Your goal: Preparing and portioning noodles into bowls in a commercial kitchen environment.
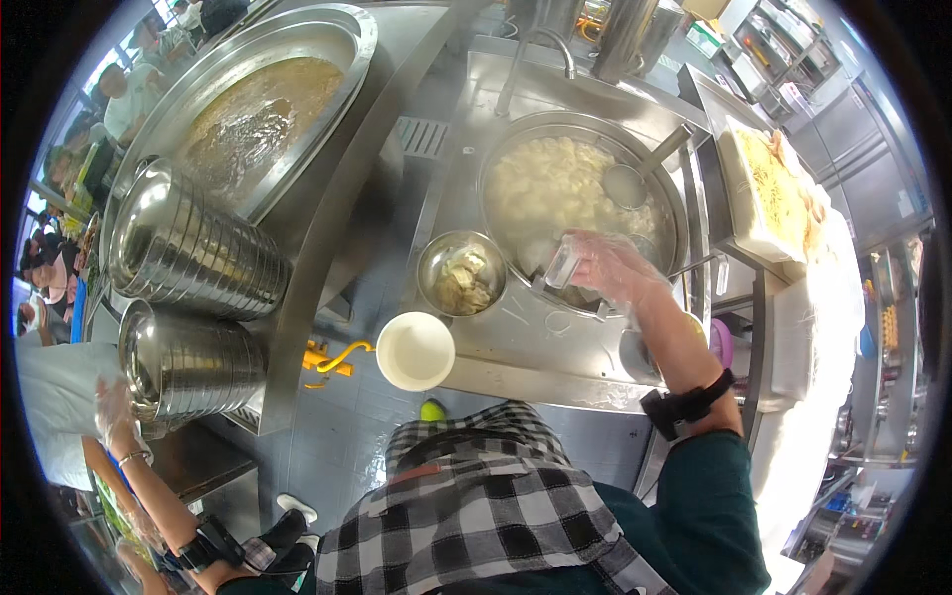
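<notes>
My right hand (613,268), in a clear plastic glove, grips a pale handle (561,266) at the near rim of a large steel pot (491,223). Steam and the hand hide what the handle belongs to. Pale pieces of food (554,171) float in the pot's cloudy liquid. A steel ladle (647,167) leans at its far right side. Left of the pot, a steel bowl (462,274) holds some cooked food. My left hand (115,416), also gloved, is beside the lower stack of steel bowls (197,364); its grip is unclear.
A white tub (415,351) overhangs the counter's near edge. At the upper left stands a wide basin of broth (260,126), with another bowl stack (197,238) beside it. A tap (547,44) arches behind the pot. Noodles fill a tray (773,193) at right. People stand at left.
</notes>
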### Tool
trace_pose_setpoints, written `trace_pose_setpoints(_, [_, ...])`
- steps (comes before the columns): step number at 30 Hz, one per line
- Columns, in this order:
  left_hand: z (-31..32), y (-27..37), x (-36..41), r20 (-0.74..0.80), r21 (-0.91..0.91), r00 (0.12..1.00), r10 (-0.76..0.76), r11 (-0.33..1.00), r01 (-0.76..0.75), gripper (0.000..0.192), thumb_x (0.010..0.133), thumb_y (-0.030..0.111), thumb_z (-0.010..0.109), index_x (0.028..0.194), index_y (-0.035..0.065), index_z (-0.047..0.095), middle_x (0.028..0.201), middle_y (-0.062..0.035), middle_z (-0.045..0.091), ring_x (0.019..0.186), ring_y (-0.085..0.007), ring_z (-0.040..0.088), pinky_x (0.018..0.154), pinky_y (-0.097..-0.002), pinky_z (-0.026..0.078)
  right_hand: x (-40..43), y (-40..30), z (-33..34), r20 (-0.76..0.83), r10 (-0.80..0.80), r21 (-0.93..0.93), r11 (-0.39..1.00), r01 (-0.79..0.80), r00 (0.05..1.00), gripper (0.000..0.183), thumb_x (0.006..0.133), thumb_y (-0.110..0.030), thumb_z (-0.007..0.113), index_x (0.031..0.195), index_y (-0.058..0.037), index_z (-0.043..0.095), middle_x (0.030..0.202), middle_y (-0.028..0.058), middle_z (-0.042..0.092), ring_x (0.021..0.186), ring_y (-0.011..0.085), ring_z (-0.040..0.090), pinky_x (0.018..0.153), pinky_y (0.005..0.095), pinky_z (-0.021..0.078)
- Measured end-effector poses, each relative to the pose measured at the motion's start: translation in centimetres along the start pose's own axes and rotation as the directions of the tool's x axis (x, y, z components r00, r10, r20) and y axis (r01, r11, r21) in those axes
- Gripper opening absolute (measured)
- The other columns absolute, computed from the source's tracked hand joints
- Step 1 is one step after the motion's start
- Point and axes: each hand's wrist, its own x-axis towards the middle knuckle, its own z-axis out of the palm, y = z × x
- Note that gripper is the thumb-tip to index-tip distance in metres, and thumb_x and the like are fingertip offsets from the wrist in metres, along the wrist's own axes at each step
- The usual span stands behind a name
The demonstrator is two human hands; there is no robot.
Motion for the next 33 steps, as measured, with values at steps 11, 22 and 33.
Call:
trace_pose_setpoints(11, [-2.1, 30.5, -10.3, -0.374, -0.847, 0.882, -0.286, 0.493, -0.199, 0.038, 0.083, 0.003, 0.050, 0.120, 0.0019, 0.042, 0.112, -0.0127, 0.052, 0.089, -0.0174, 0.054, 0.072, -0.0247, 0.047, 13.9, -10.9, -25.0, 0.287, -0.671, -0.839, -0.520, -0.158, 0.683, 0.047, 0.079, -0.007, 0.041, 0.125, -0.0107, 0.036, 0.114, 0.0111, 0.047, 0.111, 0.0226, 0.044, 0.093, 0.0371, 0.0356])
trace_pose_setpoints(22, [1.3, 55.5, -6.3, 0.237, -0.881, 0.971, -0.021, 0.416, 0.224, 0.042, 0.073, -0.007, 0.055, 0.114, 0.0004, 0.046, 0.115, -0.0110, 0.047, 0.101, -0.0222, 0.049, 0.082, -0.0339, 0.045, 14.0, -13.3, -31.5, 0.261, -0.481, -0.890, 0.217, 0.402, 0.837, 0.025, 0.077, -0.004, 0.049, 0.101, -0.0091, 0.050, 0.096, 0.0083, 0.057, 0.087, 0.0190, 0.057, 0.080, 0.0309, 0.0456])
trace_pose_setpoints(33, [2.2, 86.0, -0.8, 0.376, -0.516, 0.210, 0.903, 0.016, 0.857, 0.054, 0.085, 0.045, 0.044, 0.112, -0.0013, 0.050, 0.095, -0.0106, 0.060, 0.076, -0.0188, 0.060, 0.072, -0.0308, 0.050, -6.9, -14.5, -20.4, -0.491, -0.839, -0.754, 0.544, 0.367, 0.234, 0.012, 0.069, -0.007, 0.055, 0.079, -0.0037, 0.060, 0.075, 0.0057, 0.058, 0.070, 0.0146, 0.053, 0.067, 0.0273, 0.0416])
